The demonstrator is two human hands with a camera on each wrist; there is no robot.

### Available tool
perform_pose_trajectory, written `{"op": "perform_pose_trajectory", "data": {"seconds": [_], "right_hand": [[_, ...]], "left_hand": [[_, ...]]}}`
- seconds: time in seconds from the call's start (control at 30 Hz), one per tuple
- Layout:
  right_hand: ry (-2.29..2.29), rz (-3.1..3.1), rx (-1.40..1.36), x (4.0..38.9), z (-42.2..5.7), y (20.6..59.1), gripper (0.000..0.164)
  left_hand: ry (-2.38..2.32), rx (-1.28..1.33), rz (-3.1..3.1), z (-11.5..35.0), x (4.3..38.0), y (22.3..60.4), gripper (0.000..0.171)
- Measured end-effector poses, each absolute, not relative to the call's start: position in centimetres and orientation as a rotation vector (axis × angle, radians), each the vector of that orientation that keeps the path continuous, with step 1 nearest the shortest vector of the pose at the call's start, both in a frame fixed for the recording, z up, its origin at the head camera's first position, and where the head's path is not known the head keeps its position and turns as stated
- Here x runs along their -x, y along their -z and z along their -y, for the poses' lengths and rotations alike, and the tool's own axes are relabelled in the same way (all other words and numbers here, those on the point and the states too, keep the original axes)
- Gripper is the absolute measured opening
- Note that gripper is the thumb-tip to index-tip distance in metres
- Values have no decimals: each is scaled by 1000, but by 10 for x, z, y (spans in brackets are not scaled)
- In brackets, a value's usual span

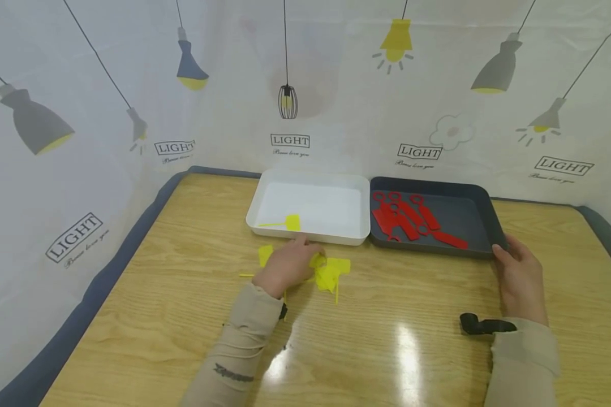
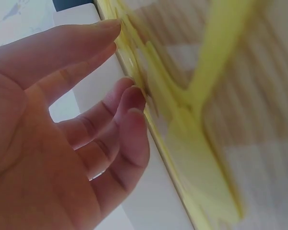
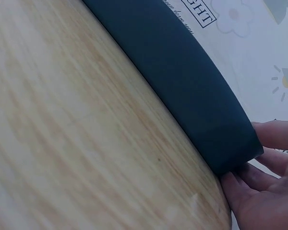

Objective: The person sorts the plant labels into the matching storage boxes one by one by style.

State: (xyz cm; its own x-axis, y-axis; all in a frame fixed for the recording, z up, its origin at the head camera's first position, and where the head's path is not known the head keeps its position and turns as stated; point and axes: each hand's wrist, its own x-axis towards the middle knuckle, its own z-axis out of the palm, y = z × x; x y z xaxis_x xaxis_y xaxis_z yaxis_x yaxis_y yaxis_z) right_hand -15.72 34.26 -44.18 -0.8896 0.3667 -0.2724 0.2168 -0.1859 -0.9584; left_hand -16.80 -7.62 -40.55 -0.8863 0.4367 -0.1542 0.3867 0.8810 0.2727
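Observation:
My left hand [image 1: 289,264] is low over a loose pile of flat yellow tags with thin stems [image 1: 328,277], in front of the white tray. In the left wrist view its fingers are loosely bent, fingertips right at the yellow tags [image 2: 192,158], with a gap between thumb and fingers. One yellow tag [image 1: 292,222] lies inside the white tray [image 1: 358,233]. My right hand [image 1: 521,277] grips the near right corner of the dark grey tray [image 1: 473,226], thumb on the front side, fingers round the end. Several flat red tags with ring ends [image 1: 409,217] lie inside that tray.
Both trays stand side by side at the back of the wooden table [image 1: 387,316]. Behind them hangs a white cloth [image 1: 336,113] printed with lamps. A black strap [image 1: 489,326] sticks out from the right wrist.

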Motion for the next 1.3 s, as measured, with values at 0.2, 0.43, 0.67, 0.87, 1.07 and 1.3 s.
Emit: {"op": "perform_pose_trajectory", "data": {"seconds": [0.2, 0.43, 0.67, 0.87, 1.07, 1.3], "right_hand": [[-2251, 1914, 692, 159, -342, 441, 68], [-2216, 1938, 714, 159, -342, 441, 69], [-2241, 1909, 691, 158, -342, 440, 70], [-2245, 1891, 684, 159, -342, 440, 69], [-2246, 1891, 675, 159, -342, 441, 69], [-2250, 1906, 687, 159, -342, 442, 69]], "left_hand": [[-361, -630, -2845, 78, 168, 406, 31], [-378, -674, -2854, 78, 170, 408, 24], [-366, -795, -2832, 75, 170, 409, 23], [-366, -806, -2827, 75, 168, 407, 21], [-360, -805, -2775, 76, 169, 407, 17], [-360, -798, -2759, 75, 169, 408, 8]]}}
